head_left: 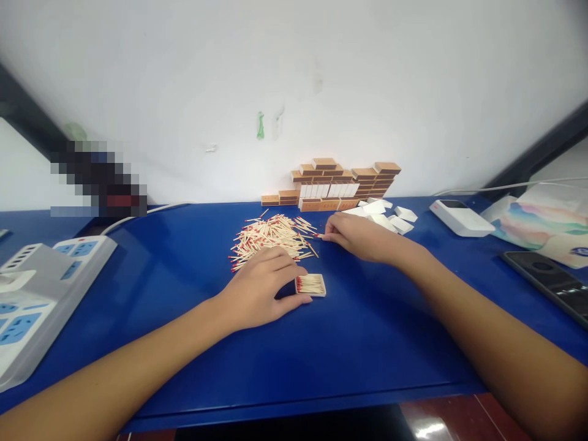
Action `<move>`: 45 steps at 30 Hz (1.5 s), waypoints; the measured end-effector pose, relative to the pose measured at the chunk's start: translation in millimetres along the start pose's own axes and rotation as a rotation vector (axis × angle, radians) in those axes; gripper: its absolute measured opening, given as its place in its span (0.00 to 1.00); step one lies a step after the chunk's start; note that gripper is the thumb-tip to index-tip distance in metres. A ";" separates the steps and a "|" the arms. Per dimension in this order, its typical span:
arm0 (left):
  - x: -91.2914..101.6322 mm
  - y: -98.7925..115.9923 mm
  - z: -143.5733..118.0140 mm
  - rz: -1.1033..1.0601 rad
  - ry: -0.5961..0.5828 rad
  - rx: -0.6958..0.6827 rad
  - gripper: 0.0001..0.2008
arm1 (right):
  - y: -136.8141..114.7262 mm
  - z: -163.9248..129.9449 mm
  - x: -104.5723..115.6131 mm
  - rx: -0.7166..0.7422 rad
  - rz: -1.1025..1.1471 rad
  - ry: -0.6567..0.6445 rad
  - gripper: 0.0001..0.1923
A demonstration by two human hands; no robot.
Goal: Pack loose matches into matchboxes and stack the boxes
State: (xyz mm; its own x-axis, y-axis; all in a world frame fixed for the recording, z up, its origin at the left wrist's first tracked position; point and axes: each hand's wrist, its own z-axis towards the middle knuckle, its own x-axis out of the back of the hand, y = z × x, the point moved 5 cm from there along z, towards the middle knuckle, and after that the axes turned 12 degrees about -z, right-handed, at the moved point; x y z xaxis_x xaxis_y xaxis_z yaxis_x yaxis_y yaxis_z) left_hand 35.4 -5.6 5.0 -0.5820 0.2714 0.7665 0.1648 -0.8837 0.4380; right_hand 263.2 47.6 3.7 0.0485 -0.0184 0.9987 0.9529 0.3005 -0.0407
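Note:
My left hand (264, 283) grips the near and far sides of a small white matchbox tray (324, 288), thumb in front and fingers behind. Matches (310, 284) lie side by side in it, red heads toward my palm. Beyond that hand spreads a loose pile of red-tipped matches (271, 236), partly hidden by my fingers. At the pile's right edge my right hand (351, 234) is closed in a pinch, with a match (318, 236) sticking out from the fingertips; whether more than one is held, I cannot tell.
Against the wall stand stacked brown matchboxes (324, 176). White trays (377, 211) lie loose behind my right hand. A white device (462, 218), a dark phone (549, 282) and a colourful plastic packet (539, 214) are on the right. A power strip (98, 260) occupies the left of the blue table (275, 367).

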 end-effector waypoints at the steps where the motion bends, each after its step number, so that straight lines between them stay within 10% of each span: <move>1: -0.1 -0.1 -0.1 0.000 0.001 -0.001 0.16 | -2.5 0.6 0.0 0.002 0.012 0.021 0.10; 13: -0.8 -0.2 -0.1 0.001 0.012 -0.012 0.16 | -20.9 9.3 -14.8 0.064 0.086 0.233 0.05; 27: 0.5 -2.2 0.7 0.007 -0.003 0.032 0.20 | -13.4 3.5 -3.5 -0.024 0.031 0.016 0.11; 45: 13.6 -12.3 -1.3 0.079 0.252 0.193 0.33 | -25.1 5.7 -5.2 -0.058 -0.026 0.185 0.09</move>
State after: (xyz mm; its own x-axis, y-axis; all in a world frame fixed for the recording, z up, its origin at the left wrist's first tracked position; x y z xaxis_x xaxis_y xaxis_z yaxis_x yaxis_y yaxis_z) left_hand 24.4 8.4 9.4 -0.7362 0.0805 0.6719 0.3512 -0.8033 0.4810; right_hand 237.4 45.6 -0.4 0.0728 -0.2018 0.9767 0.9699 0.2424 -0.0222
